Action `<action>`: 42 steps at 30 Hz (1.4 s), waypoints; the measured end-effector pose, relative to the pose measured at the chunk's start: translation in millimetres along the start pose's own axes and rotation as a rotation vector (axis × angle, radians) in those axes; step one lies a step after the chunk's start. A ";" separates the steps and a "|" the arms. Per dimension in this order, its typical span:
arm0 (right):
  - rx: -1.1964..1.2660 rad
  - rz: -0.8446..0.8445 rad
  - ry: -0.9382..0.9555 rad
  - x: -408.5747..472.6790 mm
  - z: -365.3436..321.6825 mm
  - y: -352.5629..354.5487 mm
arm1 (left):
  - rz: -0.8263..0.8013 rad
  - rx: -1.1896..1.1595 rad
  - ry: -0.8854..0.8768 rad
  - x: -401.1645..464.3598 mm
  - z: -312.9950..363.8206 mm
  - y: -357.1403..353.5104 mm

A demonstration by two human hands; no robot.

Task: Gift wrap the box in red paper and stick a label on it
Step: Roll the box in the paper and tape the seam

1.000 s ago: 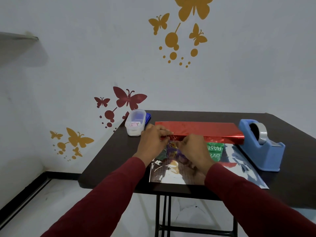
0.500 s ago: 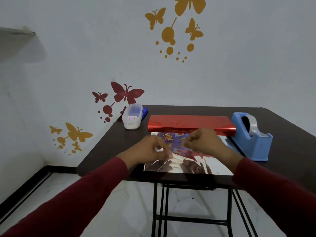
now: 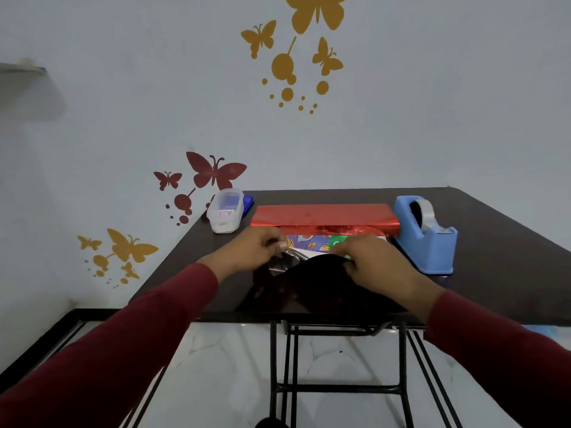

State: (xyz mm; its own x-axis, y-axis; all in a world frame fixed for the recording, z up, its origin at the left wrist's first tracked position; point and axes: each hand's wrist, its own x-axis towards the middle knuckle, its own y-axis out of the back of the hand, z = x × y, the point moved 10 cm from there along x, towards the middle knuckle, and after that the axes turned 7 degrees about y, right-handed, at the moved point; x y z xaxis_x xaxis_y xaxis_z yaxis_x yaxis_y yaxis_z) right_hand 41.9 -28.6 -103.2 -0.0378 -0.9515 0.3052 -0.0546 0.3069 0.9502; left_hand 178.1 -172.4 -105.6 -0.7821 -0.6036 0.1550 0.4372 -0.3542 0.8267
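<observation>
A sheet of shiny red wrapping paper (image 3: 321, 215) lies across the dark table (image 3: 500, 230), its far part folded over red side up, its near part dark and mirror-like (image 3: 312, 288). A colourful printed box (image 3: 312, 242) shows between the fold and my hands. My left hand (image 3: 256, 248) pinches the near edge of the paper at the left. My right hand (image 3: 370, 261) grips the same edge at the right and lifts it toward the box.
A blue tape dispenser (image 3: 428, 239) stands right of the paper. A clear plastic container (image 3: 225, 210) with a blue lid (image 3: 248, 202) behind it sits at the table's back left corner. The wall with butterfly stickers lies beyond; metal table legs below.
Both hands have pulled back from the red fold to the paper's near edge and now lift it up and over toward the box. The near part now looks dark.
</observation>
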 end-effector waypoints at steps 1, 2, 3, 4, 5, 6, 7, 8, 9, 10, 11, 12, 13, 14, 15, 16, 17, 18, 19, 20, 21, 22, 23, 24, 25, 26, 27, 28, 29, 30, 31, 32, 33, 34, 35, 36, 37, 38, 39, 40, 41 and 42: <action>0.026 0.051 -0.018 0.9 5.2 7.0 | 0.009 0.012 -0.001 -0.6 2.8 1.9; 0.074 0.089 -0.034 2.5 9.1 12.4 | 0.025 0.008 -0.009 -2.6 6.0 3.0; 0.112 0.115 -0.043 5.1 12.7 17.7 | 0.040 0.004 -0.027 -4.6 12.6 3.9; 0.139 0.118 -0.041 8.6 12.7 21.4 | 0.043 0.014 -0.043 -8.0 20.7 2.1; 0.157 0.101 -0.039 12.9 12.8 23.3 | 0.043 0.065 -0.057 -10.1 30.9 -1.5; 0.163 0.082 -0.021 17.4 9.7 25.6 | 0.055 0.162 -0.071 -10.2 40.6 -6.8; 0.158 0.065 0.000 22.1 6.4 27.0 | 0.089 0.284 -0.082 -9.0 49.4 -11.9; 0.150 0.055 0.014 26.1 4.0 28.5 | 0.150 0.391 -0.095 -6.3 56.9 -14.5; 0.141 0.053 0.020 29.8 3.7 30.5 | 0.223 0.461 -0.112 -2.8 63.2 -13.0; 0.128 0.057 0.022 32.9 4.9 33.5 | 0.285 0.478 -0.119 1.2 66.4 -8.2; 0.114 0.068 0.019 35.1 8.0 36.8 | 0.330 0.443 -0.113 4.2 66.4 -0.7; 0.113 0.082 0.007 36.0 12.4 41.1 | 0.352 0.382 -0.086 7.9 62.8 7.2; 0.133 0.099 -0.014 36.4 19.2 44.8 | 0.358 0.329 -0.048 11.5 56.7 14.9; 0.166 0.120 -0.034 36.4 26.6 48.8 | 0.357 0.296 -0.014 14.2 50.7 21.9; 0.197 0.134 -0.059 36.9 36.0 51.3 | 0.355 0.283 0.008 16.7 45.6 28.6; 0.212 0.140 -0.079 37.8 44.1 53.1 | 0.360 0.284 0.022 19.1 40.2 35.2; 0.215 0.138 -0.096 39.2 52.1 53.9 | 0.365 0.290 0.034 22.3 34.2 41.2; 0.216 0.131 -0.110 40.6 59.1 54.6 | 0.363 0.283 0.042 25.7 28.2 45.8; 0.224 0.119 -0.126 42.0 65.9 54.5 | 0.352 0.262 0.052 30.7 21.5 50.2; 0.230 0.105 -0.138 42.5 71.8 54.8 | 0.337 0.232 0.061 35.9 15.5 53.6; 0.232 0.091 -0.151 43.2 78.2 54.5 | 0.324 0.204 0.071 41.6 9.9 57.1; 0.227 0.077 -0.163 43.3 83.4 54.6 | 0.316 0.184 0.070 46.8 6.5 60.4; 0.226 0.064 -0.174 44.2 88.9 54.0 | 0.307 0.173 0.064 52.2 3.4 62.9; 0.227 0.053 -0.184 45.5 93.0 53.9 | 0.294 0.168 0.061 57.1 0.1 64.3; 0.226 0.050 -0.194 48.5 97.8 53.8 | 0.280 0.163 0.066 61.4 -2.7 64.6; 0.222 0.054 -0.205 51.7 102.2 54.8 | 0.268 0.154 0.074 65.1 -5.2 64.5; 0.217 0.067 -0.217 55.3 106.5 56.5 | 0.258 0.139 0.076 67.8 -6.3 63.6; 0.213 0.078 -0.235 58.9 110.8 58.7 | 0.243 0.116 0.072 70.8 -6.7 61.7; 0.217 0.080 -0.255 62.4 115.5 58.6 | 0.217 0.093 0.057 71.5 -4.6 58.6; 0.226 0.071 -0.274 66.2 119.3 57.3 | 0.186 0.090 0.031 72.0 0.0 54.6; 0.237 0.059 -0.291 69.2 123.0 53.8 | 0.148 0.123 0.008 72.9 4.1 48.3; 0.239 0.045 -0.305 72.0 125.4 50.5 | 0.112 0.185 -0.007 76.1 6.8 41.2; 0.231 0.032 -0.315 74.4 127.1 47.3 | 0.089 0.243 -0.005 80.5 7.2 35.9; 0.218 0.010 -0.330 75.9 127.7 44.1 | 0.089 0.271 0.012 86.8 5.1 34.6; 0.208 -0.009 -0.347 78.6 130.5 40.3 | 0.103 0.263 0.036 93.9 2.2 36.7; 0.189 -0.028 -0.370 79.4 132.7 37.4 | 0.118 0.240 0.060 100.7 -1.4 40.0; 0.167 -0.048 -0.394 80.7 135.6 34.4 | 0.131 0.219 0.077 107.8 -4.2 43.4; 0.129 -0.072 -0.416 81.0 137.8 32.0 | 0.132 0.205 0.092 113.9 -7.3 45.6; 0.079 -0.093 -0.437 82.7 141.2 29.4 | 0.120 0.200 0.102 119.3 -8.7 46.1; 0.013 -0.102 -0.459 83.3 141.7 30.2 | 0.106 0.204 0.113 124.2 -9.8 45.4; -0.050 -0.084 -0.470 85.7 140.1 33.2 | 0.093 0.215 0.122 127.9 -10.8 44.7; -0.096 -0.051 -0.457 90.2 134.1 38.2 | 0.083 0.221 0.138 132.9 -13.2 43.3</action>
State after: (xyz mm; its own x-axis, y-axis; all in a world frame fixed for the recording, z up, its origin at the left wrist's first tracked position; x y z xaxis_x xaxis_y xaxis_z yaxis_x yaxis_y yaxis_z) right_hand -97.4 -100.1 -47.9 -0.4743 -0.8528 0.2187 0.0236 0.2361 0.9715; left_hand 99.0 -277.4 -56.3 -0.6734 -0.7208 0.1643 0.3778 -0.1445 0.9146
